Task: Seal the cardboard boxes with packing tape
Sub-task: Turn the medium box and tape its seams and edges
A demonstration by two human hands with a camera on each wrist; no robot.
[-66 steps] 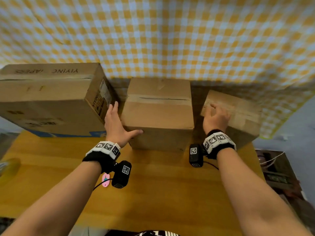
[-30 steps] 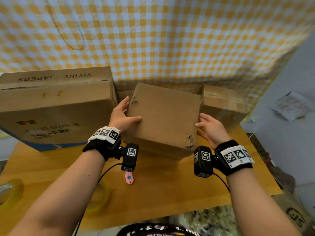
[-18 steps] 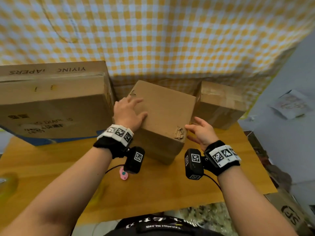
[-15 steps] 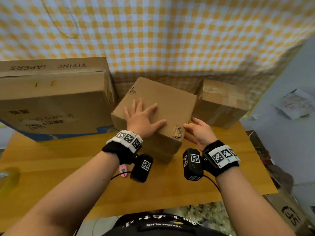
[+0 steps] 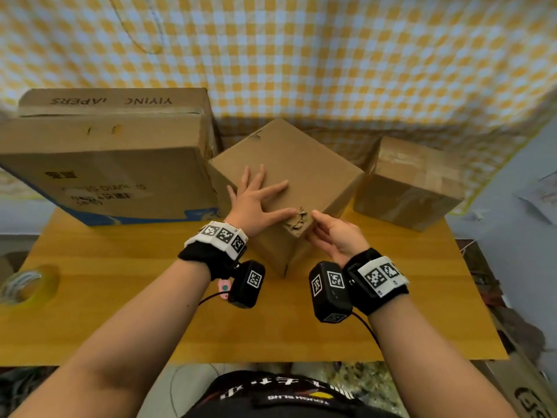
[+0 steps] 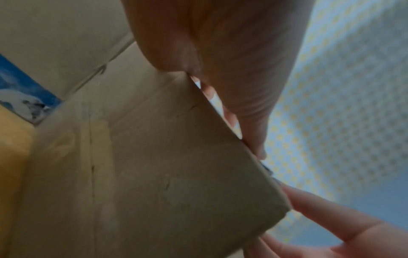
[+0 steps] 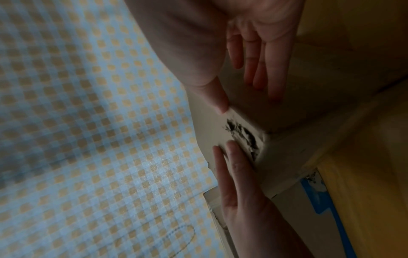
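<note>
Fingers of my left hand [image 5: 258, 200] lie spread and flat on the top face of the middle box [image 5: 304, 167], palm down. My right hand [image 5: 334, 236] is open, fingers straight, touching the box's right side just by its torn near corner [image 5: 297, 220]. The box sits turned corner-first toward me on the wooden table [image 5: 271, 333]. Left of it, touching, stands the large printed box [image 5: 108, 158]; right of it, the small taped box [image 5: 413, 182]. Far left of it lies the tape roll [image 5: 25, 285].
</note>
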